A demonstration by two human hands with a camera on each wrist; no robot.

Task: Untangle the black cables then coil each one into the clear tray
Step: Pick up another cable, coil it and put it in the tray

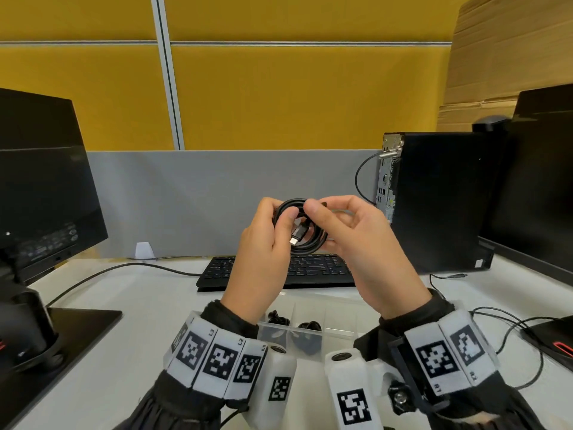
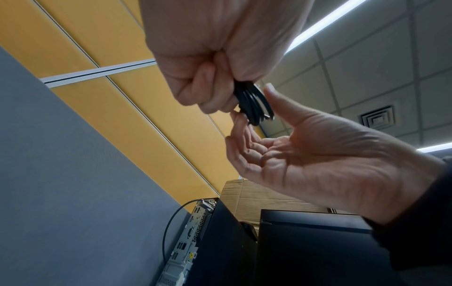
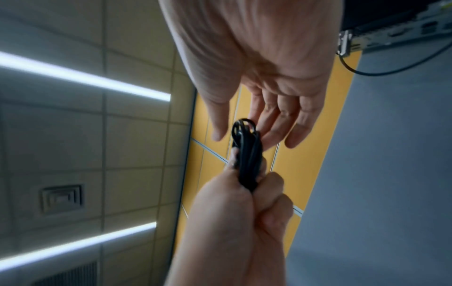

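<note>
A black cable (image 1: 310,247) wound into a small coil hangs in the air above the keyboard, its silver-tipped plug (image 1: 296,236) pointing down. My left hand (image 1: 280,218) grips the coil's left side, thumb over the strands; the left wrist view shows the same left hand (image 2: 220,92) curled round the cable (image 2: 254,104). My right hand (image 1: 322,212) has relaxed fingers, with thumb and fingertips touching the coil's top right. In the right wrist view the cable (image 3: 247,154) stands between the right hand's (image 3: 242,135) thumb and straight fingers. The clear tray (image 1: 325,308) lies below my wrists with coiled black cables (image 1: 310,326) in two compartments.
A black keyboard (image 1: 263,271) lies behind the tray. A monitor (image 1: 46,181) stands at the left and a PC tower (image 1: 440,197) and second monitor (image 1: 545,181) at the right. Loose thin wires (image 1: 511,324) and a black mouse (image 1: 558,339) lie at the right.
</note>
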